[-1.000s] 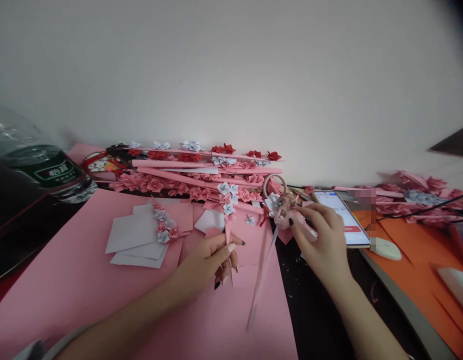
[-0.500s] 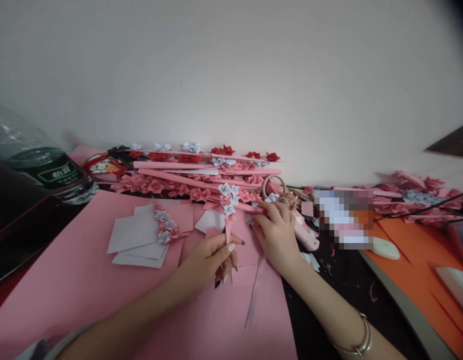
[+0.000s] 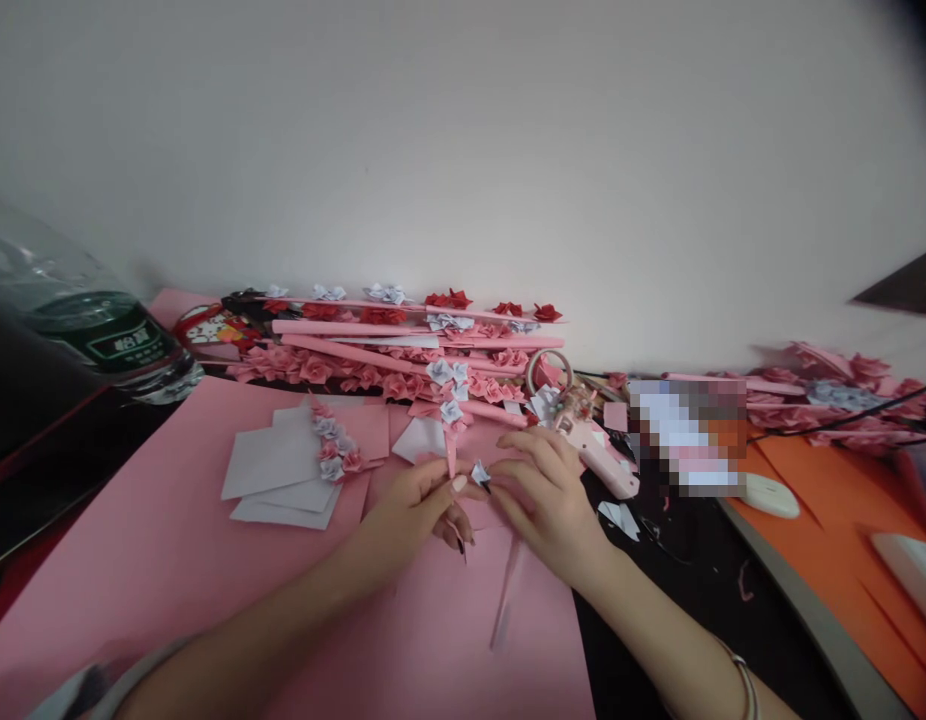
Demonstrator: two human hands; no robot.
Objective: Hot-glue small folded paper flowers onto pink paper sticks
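Observation:
My left hand (image 3: 425, 500) pinches a pink paper stem (image 3: 452, 452) between thumb and fingers. White paper flowers (image 3: 449, 385) are fixed along its upper part, which points away from me. Close to its lower end, my right hand (image 3: 542, 490) holds a small white paper flower (image 3: 479, 474) at its fingertips, beside my left fingers. Beneath both hands lies a large pink sheet (image 3: 268, 610). To the left, a short spray of white and pink paper flowers (image 3: 335, 445) rests on white paper squares (image 3: 272, 465).
Rolled pink tubes and paper flowers (image 3: 392, 385) are piled along the wall. A roll of tape (image 3: 549, 372) and a pink glue gun (image 3: 605, 460) lie to the right, near a white mouse (image 3: 770, 496) on orange paper (image 3: 800, 470). A large water bottle (image 3: 125, 340) stands left.
My right hand has come nearer and left, bringing the white flower from beside the pile to the stem. My left hand and the stem have shifted slightly left.

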